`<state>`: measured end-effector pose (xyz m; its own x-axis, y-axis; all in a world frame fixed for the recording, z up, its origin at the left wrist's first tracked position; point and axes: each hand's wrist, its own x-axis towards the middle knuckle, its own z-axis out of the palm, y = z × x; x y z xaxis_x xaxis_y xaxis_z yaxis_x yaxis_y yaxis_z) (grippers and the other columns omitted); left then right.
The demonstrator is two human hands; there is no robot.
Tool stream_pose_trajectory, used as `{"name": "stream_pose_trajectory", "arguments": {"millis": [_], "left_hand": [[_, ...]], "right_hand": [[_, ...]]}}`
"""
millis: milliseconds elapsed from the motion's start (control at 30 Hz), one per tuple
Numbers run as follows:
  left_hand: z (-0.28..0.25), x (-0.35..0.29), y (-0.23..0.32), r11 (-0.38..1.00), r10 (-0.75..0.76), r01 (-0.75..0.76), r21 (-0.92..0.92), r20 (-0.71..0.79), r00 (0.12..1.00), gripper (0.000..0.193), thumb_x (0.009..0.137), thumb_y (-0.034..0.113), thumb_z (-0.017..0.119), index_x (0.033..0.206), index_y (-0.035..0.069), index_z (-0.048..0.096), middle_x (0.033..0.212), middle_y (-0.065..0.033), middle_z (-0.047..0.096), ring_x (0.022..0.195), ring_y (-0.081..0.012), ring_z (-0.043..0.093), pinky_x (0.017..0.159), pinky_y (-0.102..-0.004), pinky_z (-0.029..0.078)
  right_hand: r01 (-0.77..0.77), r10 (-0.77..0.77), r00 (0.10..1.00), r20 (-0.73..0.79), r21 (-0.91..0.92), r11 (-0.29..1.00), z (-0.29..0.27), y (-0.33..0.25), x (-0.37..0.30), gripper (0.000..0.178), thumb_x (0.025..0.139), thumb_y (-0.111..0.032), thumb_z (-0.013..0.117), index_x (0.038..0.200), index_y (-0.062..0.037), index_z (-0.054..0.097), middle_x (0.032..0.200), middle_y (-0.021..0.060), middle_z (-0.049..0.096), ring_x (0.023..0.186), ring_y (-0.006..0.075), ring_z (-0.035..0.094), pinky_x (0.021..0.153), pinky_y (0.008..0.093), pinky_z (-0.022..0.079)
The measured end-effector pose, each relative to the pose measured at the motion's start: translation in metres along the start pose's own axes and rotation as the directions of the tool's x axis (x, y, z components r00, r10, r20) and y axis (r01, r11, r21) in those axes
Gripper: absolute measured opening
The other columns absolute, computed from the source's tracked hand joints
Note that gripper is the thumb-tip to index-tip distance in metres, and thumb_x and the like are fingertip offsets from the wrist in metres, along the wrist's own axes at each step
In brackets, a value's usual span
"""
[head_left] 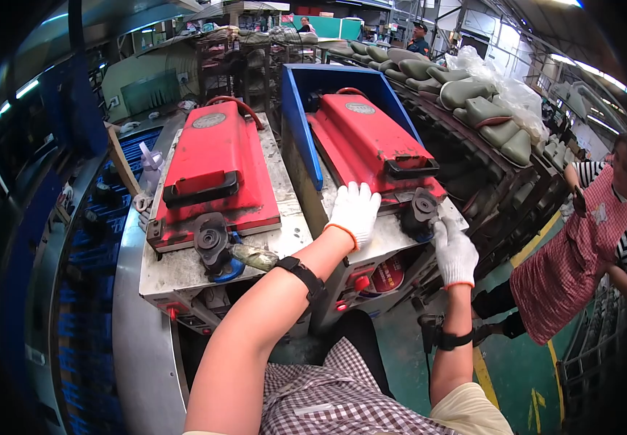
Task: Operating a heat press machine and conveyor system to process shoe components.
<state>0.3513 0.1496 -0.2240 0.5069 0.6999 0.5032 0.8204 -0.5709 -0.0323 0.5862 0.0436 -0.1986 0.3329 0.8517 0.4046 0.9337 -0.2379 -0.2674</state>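
My left hand (pixel 355 215), in a white glove with an orange cuff, lies flat with fingers stretched at the front left edge of the right-hand red machine lid (pixel 371 138). My right hand (pixel 455 254), gloved the same way, has its fingers curled at the right edge of a black lobed clamp knob (pixel 424 205) on that machine's front; part of the grip is hidden. Above the knob, the closed lid carries a black handle (pixel 411 168). To the left, a matching red lid (pixel 212 163) is down, with its own black knob (pixel 211 238) in front.
A blue metal guard (pixel 300 130) stands around the right machine. Grey-green shoe-shaped pieces (pixel 466 92) fill a rack at the far right. Another person in a red checked apron (pixel 567 254) stands at right. A blue roller conveyor (pixel 85 290) runs along the left.
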Motion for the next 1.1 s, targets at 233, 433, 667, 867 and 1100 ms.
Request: {"name": "stream_pose_trajectory", "arguments": {"millis": [233,433,667,867,1100], "left_hand": [[-0.006,0.005,0.006,0.999,0.008,-0.006,0.031,-0.066,0.998,0.048,0.081,0.016,0.065,0.128,0.004,0.062,0.121,-0.0192,0.059,0.112,-0.0372,0.057,0.091,-0.0471,0.048],[-0.039,0.026,-0.001,0.999,0.042,-0.049,-0.016,-0.274,0.961,0.054,0.076,0.014,0.071,0.128,0.004,0.061,0.116,-0.0160,0.061,0.108,-0.0360,0.059,0.087,-0.0481,0.049],[-0.109,0.078,-0.023,0.998,0.020,-0.044,-0.050,-0.400,0.916,0.044,0.078,0.019,0.074,0.121,0.012,0.066,0.116,-0.0156,0.063,0.108,-0.0374,0.064,0.089,-0.0506,0.053],[-0.165,0.110,-0.038,0.988,-0.156,0.152,-0.038,-0.327,0.932,0.064,0.090,0.022,0.068,0.151,0.022,0.050,0.146,-0.0208,0.053,0.130,-0.0411,0.061,0.103,-0.0516,0.053],[-0.157,0.135,-0.056,0.991,-0.121,0.091,-0.099,-0.360,0.925,0.078,0.091,0.018,0.055,0.166,0.020,0.034,0.165,-0.0397,0.029,0.146,-0.0502,0.046,0.118,-0.0499,0.043]], "right_hand": [[0.058,-0.062,0.998,0.019,0.181,0.982,0.016,-0.025,-0.037,0.064,0.106,-0.050,0.053,0.161,-0.0208,0.041,0.094,0.0281,0.075,0.090,0.0484,0.073,0.081,0.0570,0.057],[0.069,-0.075,0.997,0.015,0.238,0.969,0.017,-0.021,-0.036,0.067,0.105,-0.049,0.055,0.164,-0.0220,0.037,0.095,0.0288,0.075,0.090,0.0496,0.072,0.083,0.0566,0.057],[0.326,-0.328,0.945,-0.023,0.194,0.925,-0.030,-0.031,0.021,0.051,0.100,-0.043,0.064,0.139,-0.0098,0.066,0.123,0.0207,0.071,0.120,0.0395,0.065,0.103,0.0480,0.052],[0.345,-0.415,0.881,0.229,0.289,0.893,0.008,-0.078,0.141,0.077,0.099,-0.049,0.066,0.158,-0.0039,0.047,0.152,0.0293,0.052,0.144,0.0410,0.049,0.119,0.0416,0.040],[0.509,-0.443,0.724,0.528,0.025,0.861,0.130,-0.097,0.257,0.120,0.084,-0.063,0.076,0.171,-0.0077,0.014,0.170,0.0281,0.029,0.159,0.0389,0.026,0.130,0.0392,0.024]]}}
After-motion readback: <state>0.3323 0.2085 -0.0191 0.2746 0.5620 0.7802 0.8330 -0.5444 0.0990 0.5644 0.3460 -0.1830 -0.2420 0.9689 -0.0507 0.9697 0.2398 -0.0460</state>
